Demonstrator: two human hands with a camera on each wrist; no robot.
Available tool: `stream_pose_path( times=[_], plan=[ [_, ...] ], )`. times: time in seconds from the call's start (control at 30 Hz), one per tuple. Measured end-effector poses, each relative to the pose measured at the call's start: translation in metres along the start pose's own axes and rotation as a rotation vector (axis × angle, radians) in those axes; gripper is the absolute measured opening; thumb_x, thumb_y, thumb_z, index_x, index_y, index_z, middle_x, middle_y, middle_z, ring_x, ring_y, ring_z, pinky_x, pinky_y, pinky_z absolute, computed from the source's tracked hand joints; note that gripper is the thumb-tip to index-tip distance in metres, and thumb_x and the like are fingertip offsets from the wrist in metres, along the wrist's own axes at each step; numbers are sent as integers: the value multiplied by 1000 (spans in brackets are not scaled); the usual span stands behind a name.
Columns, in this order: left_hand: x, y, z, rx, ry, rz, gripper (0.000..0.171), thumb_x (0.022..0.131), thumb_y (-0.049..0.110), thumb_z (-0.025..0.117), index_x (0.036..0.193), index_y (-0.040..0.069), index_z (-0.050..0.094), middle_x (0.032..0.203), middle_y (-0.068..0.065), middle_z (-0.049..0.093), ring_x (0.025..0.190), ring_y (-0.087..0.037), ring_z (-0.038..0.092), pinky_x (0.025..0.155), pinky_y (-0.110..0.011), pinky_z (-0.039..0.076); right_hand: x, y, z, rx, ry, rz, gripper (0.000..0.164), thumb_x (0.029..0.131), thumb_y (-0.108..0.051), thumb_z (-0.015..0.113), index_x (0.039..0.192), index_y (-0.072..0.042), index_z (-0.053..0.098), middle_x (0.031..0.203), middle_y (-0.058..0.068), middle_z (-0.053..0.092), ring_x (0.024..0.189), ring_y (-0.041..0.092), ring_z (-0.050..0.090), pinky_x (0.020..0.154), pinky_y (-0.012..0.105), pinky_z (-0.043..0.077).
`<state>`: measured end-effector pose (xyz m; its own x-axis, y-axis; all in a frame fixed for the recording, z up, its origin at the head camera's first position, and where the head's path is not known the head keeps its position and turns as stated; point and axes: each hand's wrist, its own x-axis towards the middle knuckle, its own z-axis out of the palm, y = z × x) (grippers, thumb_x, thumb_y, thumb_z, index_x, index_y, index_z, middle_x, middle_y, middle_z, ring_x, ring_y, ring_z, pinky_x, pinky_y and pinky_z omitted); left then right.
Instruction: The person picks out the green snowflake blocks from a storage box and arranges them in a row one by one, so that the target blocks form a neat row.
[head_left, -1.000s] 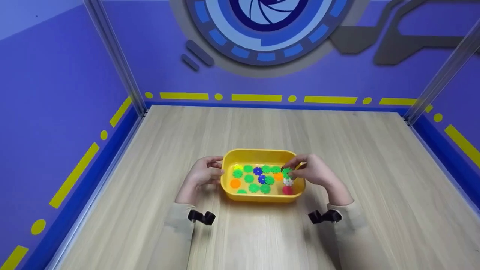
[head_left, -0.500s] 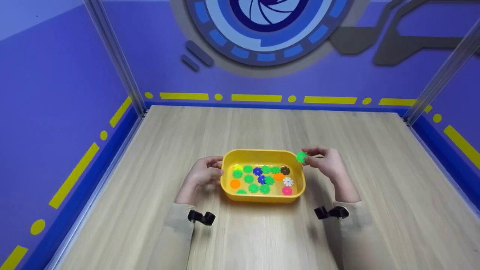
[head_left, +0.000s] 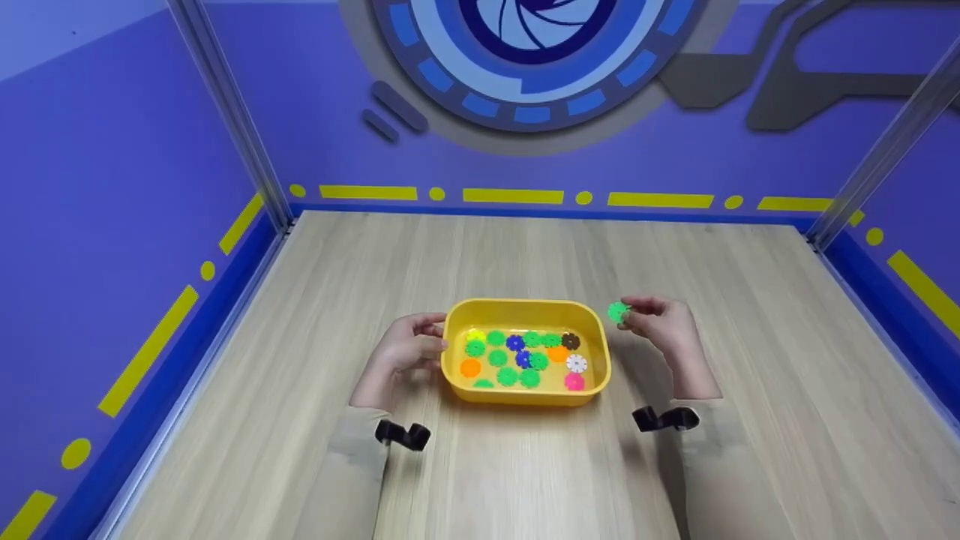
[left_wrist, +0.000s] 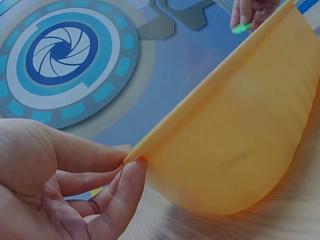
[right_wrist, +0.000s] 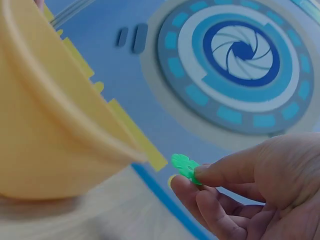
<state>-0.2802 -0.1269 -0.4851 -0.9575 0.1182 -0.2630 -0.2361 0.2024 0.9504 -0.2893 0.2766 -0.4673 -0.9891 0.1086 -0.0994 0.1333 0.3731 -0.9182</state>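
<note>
A yellow plastic basin stands on the wooden table with several flat, notched snowflake discs inside: green, blue, orange, yellow, brown, white and pink. My left hand pinches the basin's left rim between thumb and fingers, seen close up in the left wrist view. To the right of the basin, my right hand holds a green snowflake disc by its edge between thumb and forefinger. In the right wrist view this disc points toward the basin's wall, apart from it.
The wooden table reaches back to a blue panel wall with yellow marks. Side panels with metal corner posts enclose it left and right. A black wrist mount sits on each sleeve.
My right hand has lifted a green snowflake disc out of the basin, uncovering the brown one, and carried it rightward past the rim. The left hand and the basin stay put.
</note>
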Motion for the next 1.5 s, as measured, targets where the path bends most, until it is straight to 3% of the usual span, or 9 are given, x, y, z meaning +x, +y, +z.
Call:
stream_pose_path(
  times=[0.33,0.67,1.1,1.37,1.5],
  plan=[
    [-1,1,-1,2,-7,1,59,88,-6,69,145,4,57,118,-15,62,78,-18,64,76,-41,66,14,30,15,119,7,125,38,95,0,63,132,7,62,116,18,68,85,12,66,81,23,61],
    [-1,-1,1,-49,5,21,59,86,-10,69,142,1,58,107,-11,61,75,-18,61,67,-35,64,23,44,19,1,1,91,36,96,-4,64,129,10,64,94,6,75,70,4,68,63,17,56],
    [-2,0,1,-32,12,16,57,87,-8,68,142,3,60,112,-13,61,75,-17,61,67,-35,63,21,42,23,9,-9,78,36,96,-3,65,127,15,63,115,26,72,76,4,70,72,16,60],
    [-2,1,0,-36,3,21,57,86,-9,68,142,2,59,109,-12,62,76,-17,63,70,-39,65,22,43,20,-10,19,63,35,94,-1,66,124,15,65,106,24,75,72,5,68,67,16,58],
    [-1,1,0,-23,3,10,57,87,-7,68,143,4,59,112,-12,61,79,-18,62,72,-37,64,21,44,17,-42,24,59,35,95,-4,67,125,13,66,112,25,74,74,5,67,68,15,57]
  ],
)
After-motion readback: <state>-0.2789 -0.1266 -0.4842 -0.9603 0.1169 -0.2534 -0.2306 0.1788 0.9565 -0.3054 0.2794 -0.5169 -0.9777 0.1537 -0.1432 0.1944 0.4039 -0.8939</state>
